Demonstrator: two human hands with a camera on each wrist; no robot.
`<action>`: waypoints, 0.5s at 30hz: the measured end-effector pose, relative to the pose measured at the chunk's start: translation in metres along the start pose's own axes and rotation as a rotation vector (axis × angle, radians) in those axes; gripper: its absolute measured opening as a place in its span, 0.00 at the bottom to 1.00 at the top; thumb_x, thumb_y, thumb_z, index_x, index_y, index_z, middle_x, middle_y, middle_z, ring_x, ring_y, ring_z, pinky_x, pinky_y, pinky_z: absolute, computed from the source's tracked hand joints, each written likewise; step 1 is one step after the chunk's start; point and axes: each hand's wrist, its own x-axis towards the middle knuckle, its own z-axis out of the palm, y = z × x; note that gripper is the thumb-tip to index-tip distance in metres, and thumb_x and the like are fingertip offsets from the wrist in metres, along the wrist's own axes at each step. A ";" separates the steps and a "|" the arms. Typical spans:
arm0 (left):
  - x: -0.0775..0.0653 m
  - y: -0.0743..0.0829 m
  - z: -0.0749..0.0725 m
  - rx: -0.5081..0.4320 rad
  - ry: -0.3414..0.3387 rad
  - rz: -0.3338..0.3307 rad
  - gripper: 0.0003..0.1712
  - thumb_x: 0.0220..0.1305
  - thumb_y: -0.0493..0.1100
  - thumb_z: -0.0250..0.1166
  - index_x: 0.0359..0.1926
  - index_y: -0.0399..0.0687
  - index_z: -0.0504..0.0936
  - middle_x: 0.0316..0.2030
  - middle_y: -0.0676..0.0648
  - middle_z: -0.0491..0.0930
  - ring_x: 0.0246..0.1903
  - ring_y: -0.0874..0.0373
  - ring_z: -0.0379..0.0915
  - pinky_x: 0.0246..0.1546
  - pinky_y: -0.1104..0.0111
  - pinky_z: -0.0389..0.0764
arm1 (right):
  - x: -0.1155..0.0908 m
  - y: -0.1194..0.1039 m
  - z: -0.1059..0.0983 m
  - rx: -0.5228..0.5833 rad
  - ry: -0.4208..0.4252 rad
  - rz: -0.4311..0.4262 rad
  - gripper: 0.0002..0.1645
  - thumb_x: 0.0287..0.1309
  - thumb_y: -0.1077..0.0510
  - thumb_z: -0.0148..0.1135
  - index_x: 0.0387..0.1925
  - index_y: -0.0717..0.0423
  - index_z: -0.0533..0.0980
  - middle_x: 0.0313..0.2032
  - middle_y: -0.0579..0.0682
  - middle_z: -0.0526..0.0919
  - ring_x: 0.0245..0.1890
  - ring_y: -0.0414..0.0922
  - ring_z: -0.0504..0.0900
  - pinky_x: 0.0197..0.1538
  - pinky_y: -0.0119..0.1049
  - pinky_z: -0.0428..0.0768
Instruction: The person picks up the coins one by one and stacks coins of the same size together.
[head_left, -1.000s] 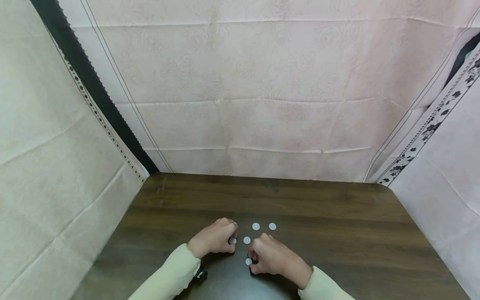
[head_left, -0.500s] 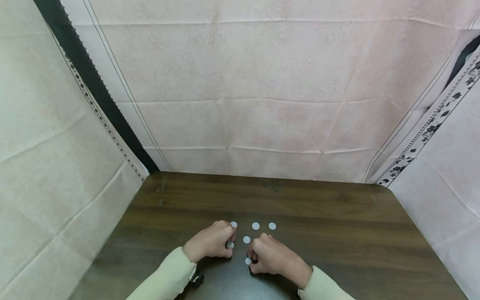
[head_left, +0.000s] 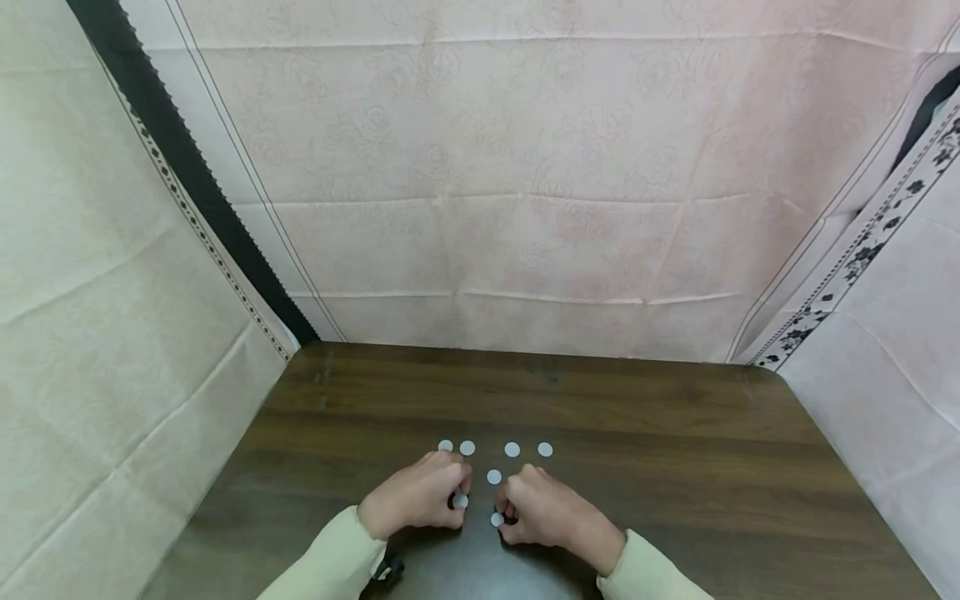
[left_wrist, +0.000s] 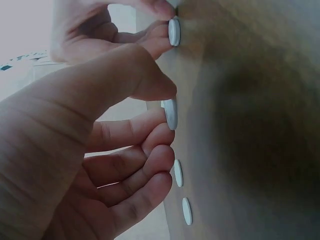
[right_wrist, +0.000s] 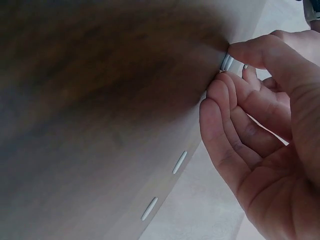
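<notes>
My left hand (head_left: 420,497) pinches a small white disc (head_left: 461,501) between thumb and fingers, low at the tabletop. In the left wrist view that disc (left_wrist: 171,114) stands face-on to the fingertips, thumb on one edge. My right hand (head_left: 551,512) holds another white disc (head_left: 497,519) by its edges, to the right and slightly nearer the person. Its thumb and index finger close round the disc (right_wrist: 226,62) in the right wrist view. Between and just beyond the hands lies a loose white disc (head_left: 494,477).
Farther back, a row of white discs runs across the brown wooden table (head_left: 637,417): two at left (head_left: 467,448), one in the middle (head_left: 512,450) and one at right (head_left: 545,449). Pale cloth (head_left: 525,167) hangs behind the table and at both sides.
My left hand has drawn toward the person and slightly left with its disc, uncovering two discs in the back row. The right hand has stayed in place with its disc.
</notes>
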 end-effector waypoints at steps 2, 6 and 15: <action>-0.001 0.001 0.001 -0.004 0.003 0.010 0.09 0.50 0.37 0.73 0.26 0.50 0.79 0.25 0.57 0.75 0.24 0.71 0.62 0.29 0.77 0.69 | 0.000 0.000 0.000 0.001 -0.003 0.000 0.07 0.53 0.62 0.76 0.24 0.49 0.85 0.19 0.35 0.81 0.19 0.19 0.69 0.25 0.16 0.71; -0.004 0.002 0.003 -0.019 -0.008 0.007 0.09 0.50 0.37 0.73 0.26 0.50 0.79 0.24 0.56 0.76 0.25 0.71 0.63 0.27 0.78 0.68 | 0.001 0.001 0.000 0.000 -0.006 -0.001 0.08 0.54 0.62 0.76 0.23 0.49 0.84 0.18 0.33 0.79 0.18 0.19 0.68 0.25 0.16 0.71; -0.009 0.006 0.009 -0.001 -0.027 0.001 0.10 0.49 0.39 0.75 0.26 0.52 0.79 0.26 0.60 0.74 0.28 0.70 0.65 0.30 0.78 0.70 | 0.000 0.003 0.001 0.009 -0.009 -0.001 0.05 0.54 0.62 0.76 0.26 0.51 0.86 0.22 0.38 0.85 0.22 0.21 0.74 0.28 0.15 0.73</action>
